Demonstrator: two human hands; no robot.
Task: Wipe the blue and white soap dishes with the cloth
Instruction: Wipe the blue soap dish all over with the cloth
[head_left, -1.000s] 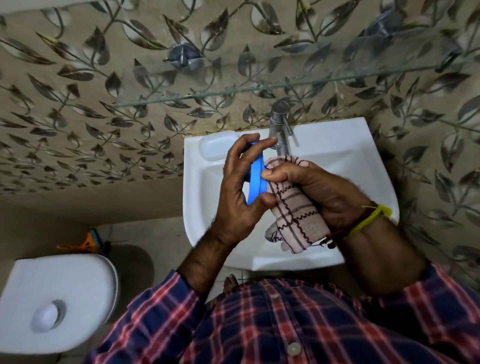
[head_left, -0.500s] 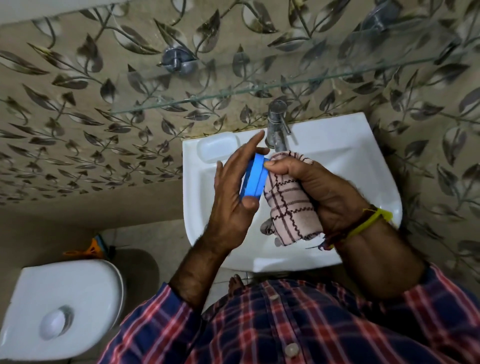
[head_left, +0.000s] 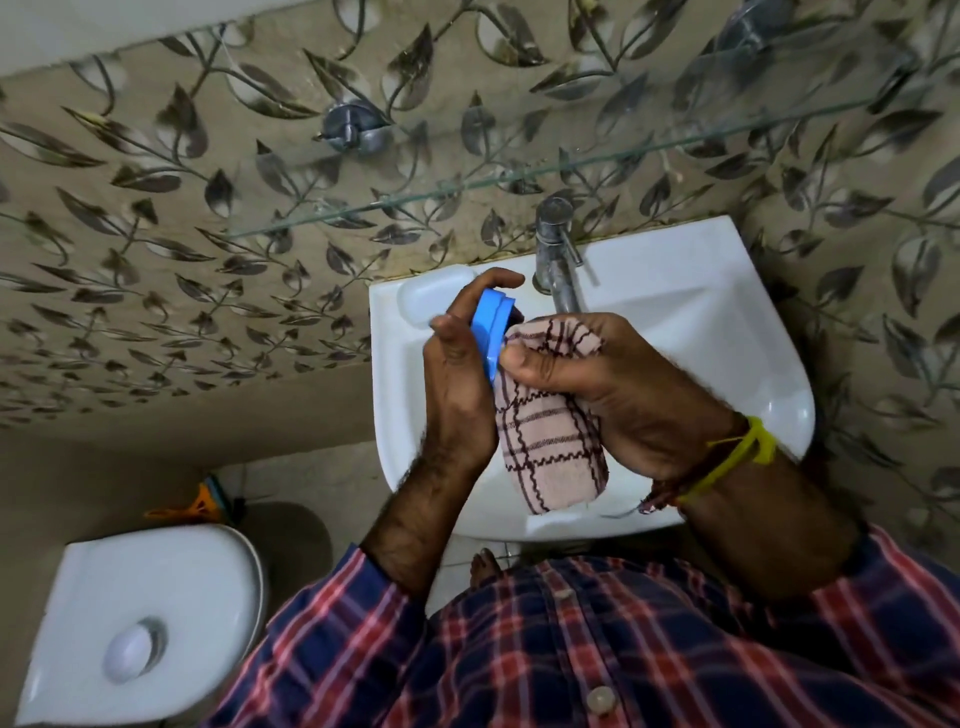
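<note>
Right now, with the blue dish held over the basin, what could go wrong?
1. The left hand holds the blue soap dish on edge by its rim; the cloth's pressure could pop it loose into the sink.
2. The tap is close behind; a wide stroke might knock it.
3. The cloth's hanging tail may drag in the basin.

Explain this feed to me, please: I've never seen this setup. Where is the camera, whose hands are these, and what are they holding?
No machine here: a person wears one camera on the head, looking down over a white washbasin with a tap. The left hand grips a blue soap dish on edge. The right hand holds a checked cloth bunched against the dish. A white soap dish seems to sit on the basin's back left corner. Lower left is a toilet cistern; a glass shelf runs above.
</note>
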